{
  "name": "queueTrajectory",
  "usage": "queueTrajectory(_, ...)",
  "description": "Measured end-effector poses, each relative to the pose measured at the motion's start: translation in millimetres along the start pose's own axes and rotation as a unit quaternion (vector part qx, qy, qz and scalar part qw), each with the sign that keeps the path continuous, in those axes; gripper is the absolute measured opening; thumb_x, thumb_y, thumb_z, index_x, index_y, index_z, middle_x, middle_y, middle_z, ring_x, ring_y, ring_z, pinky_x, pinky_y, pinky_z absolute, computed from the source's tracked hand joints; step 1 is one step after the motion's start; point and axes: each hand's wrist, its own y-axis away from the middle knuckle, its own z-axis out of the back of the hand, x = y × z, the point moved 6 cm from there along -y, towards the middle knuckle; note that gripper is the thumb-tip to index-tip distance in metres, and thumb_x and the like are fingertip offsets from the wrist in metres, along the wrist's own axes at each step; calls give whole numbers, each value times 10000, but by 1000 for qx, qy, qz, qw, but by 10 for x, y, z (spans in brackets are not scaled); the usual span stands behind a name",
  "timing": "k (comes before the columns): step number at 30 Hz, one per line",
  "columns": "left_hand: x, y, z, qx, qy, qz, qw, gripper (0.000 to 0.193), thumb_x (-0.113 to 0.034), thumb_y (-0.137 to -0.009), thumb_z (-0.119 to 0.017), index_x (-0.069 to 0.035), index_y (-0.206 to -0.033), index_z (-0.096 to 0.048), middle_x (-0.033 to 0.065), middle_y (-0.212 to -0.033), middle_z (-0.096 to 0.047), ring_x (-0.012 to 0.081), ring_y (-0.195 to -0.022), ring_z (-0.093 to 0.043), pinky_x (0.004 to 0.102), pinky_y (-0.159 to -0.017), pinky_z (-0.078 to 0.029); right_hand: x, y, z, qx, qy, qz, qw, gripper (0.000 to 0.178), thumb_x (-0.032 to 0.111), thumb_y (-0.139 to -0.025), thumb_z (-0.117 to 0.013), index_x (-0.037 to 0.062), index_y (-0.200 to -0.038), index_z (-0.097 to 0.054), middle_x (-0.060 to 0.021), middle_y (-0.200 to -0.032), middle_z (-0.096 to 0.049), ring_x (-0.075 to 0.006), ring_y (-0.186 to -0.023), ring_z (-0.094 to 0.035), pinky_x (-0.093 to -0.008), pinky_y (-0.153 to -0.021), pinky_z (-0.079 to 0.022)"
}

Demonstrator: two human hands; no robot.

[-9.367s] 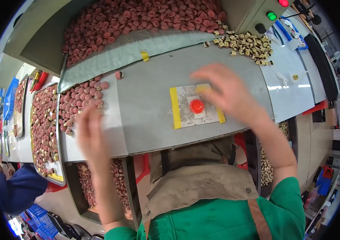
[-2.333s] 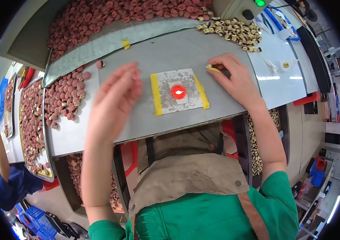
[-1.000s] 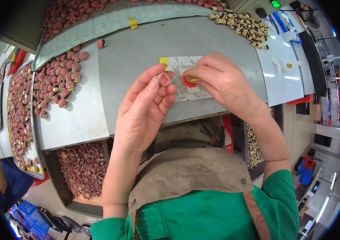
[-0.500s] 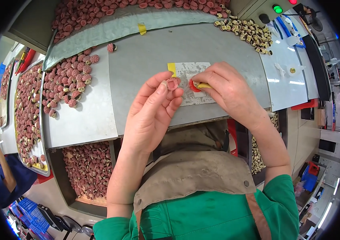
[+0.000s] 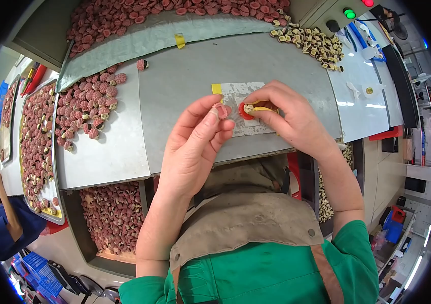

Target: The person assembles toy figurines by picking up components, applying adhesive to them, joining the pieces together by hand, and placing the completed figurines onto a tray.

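My left hand (image 5: 192, 139) pinches a small pink hollow shell (image 5: 222, 110), bumpy like half a raspberry, between thumb and fingertips. The shell is tilted toward my right hand. In my right hand (image 5: 294, 119), thumb and fingers close on a small cream-coloured piece (image 5: 248, 108). Something yellow lies against those fingers; I cannot tell what it is. The cream piece is over or touching a small round red item (image 5: 242, 113), partly hidden by the hand. A stained white sheet (image 5: 234, 92) with a yellow edge lies under both hands on the grey worktop (image 5: 180, 76).
Heaped pink shells (image 5: 175, 11) sit at the back behind a pale cloth edge (image 5: 139, 35). Cream-and-dark pieces (image 5: 311, 44) are piled back right. Pink raspberry-like pieces (image 5: 88, 101) spread at left, beside a full tray (image 5: 37, 147). An open drawer (image 5: 111, 218) holds more. Another person's arm (image 5: 7, 202) is far left.
The shell in my left hand has turned from its open face toward a side view. My right hand has rotated slightly, so the cream piece now shows above the red item.
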Motion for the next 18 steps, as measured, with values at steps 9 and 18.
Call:
queueTrajectory(9, 38, -21, 16, 24, -7, 3, 1000, 296, -166, -965, -537, -24, -1225, -532, 33, -1101, -591, 101, -931, -576, 246, -854, -466, 259, -92, 62, -60, -158, 42, 985, 193, 59, -864, -618, 32, -1055, -600, -75, -964, -591, -177, -896, -580, -287, -759, -474)
queueTrajectory(18, 70, -50, -18, 5, 4, 13, 1000, 278, -171, -971, -527, -23, -1205, -540, 30, -1104, -588, 97, -943, -565, 250, -856, -461, 373, -120, -43, -69, 3, 166, 984, 223, 45, -824, -644, 37, -1042, -598, -88, -940, -599, -227, -848, -582, -310, -748, -490)
